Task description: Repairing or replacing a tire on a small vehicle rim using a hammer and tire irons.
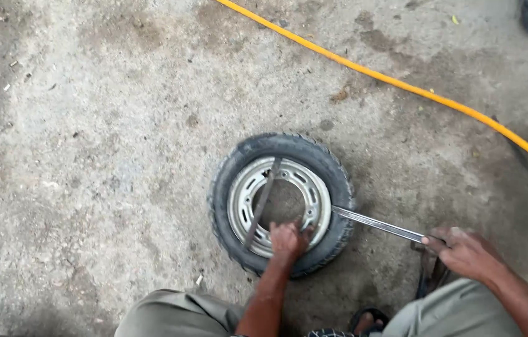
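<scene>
Clearly the main risk sits w/ the long tyre lever (379, 224): its tip is tucked under the tyre (281, 203) bead at about 4 o'clock on the wheel, and the right hand (463, 251) grips only the far end. If that hand pushes at a bad angle, the tip could prob. pop out of the bead and the bar swing free, toward the left hand (287, 240) on the rim (276, 206) near 6 o'clock. Fingers there could get pinched betw. bead and steel. A second, darker lever (260, 205) lies across the rim opening from approx. 12 to 7 o'clock, loose-looking; it might spring off if the bead shifts.

Tyre lies flat on the concrete floor (101, 162), centre of view, just ahead of the person's knees. Left arm reaches straight fwd, hand closed down over the rim edge, fingers curled on the metal. Right arm comes in from 4 o'clock, forearm low, fist wrapped shut round the lever end, thumb side up. A yellow hose (401, 84) runs well apart, across the upper right.
</scene>
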